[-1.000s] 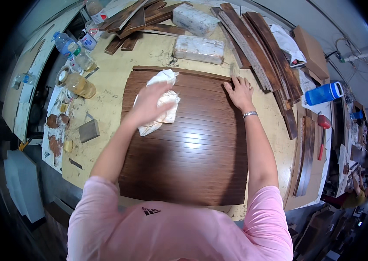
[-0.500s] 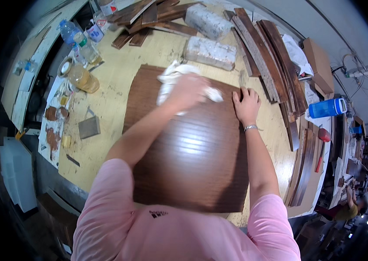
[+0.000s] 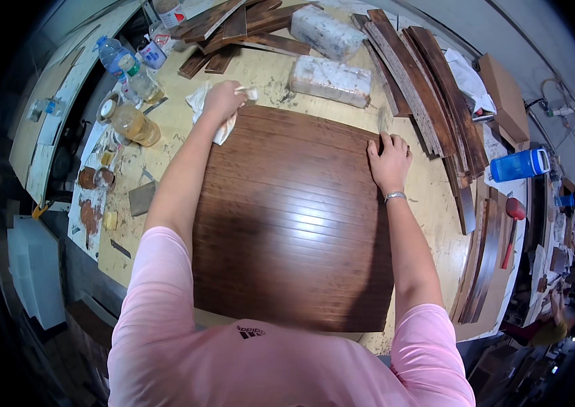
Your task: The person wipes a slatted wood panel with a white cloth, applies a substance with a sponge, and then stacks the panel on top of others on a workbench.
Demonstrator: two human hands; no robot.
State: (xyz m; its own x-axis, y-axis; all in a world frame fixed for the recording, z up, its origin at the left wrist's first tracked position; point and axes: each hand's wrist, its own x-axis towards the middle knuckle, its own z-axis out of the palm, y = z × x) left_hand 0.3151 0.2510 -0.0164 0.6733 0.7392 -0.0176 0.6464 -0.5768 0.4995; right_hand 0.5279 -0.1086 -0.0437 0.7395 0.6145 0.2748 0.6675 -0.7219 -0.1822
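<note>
A wide brown wooden panel (image 3: 281, 176) with grooves running across it lies on the table in front of me, its surface shining under the light. My left hand (image 3: 223, 102) is closed on a crumpled white cloth (image 3: 225, 130) at the panel's far left corner. Part of the cloth spreads past the edge onto the table. At the far right corner my right hand (image 3: 391, 163) grips the panel's edge, thumb on the top face and fingers bent over the side.
Two wrapped blocks (image 3: 330, 81) and loose dark boards (image 3: 247, 27) lie at the back. More boards (image 3: 423, 88) stack at the right, near a blue bottle (image 3: 520, 165) and a red mallet (image 3: 514, 210). Left stand a jar of yellowish liquid (image 3: 135, 123) and plastic bottles (image 3: 139, 78).
My left hand has swept the cloth leftward and away, from the panel's upper middle to its far left corner. My right hand stays at the right edge.
</note>
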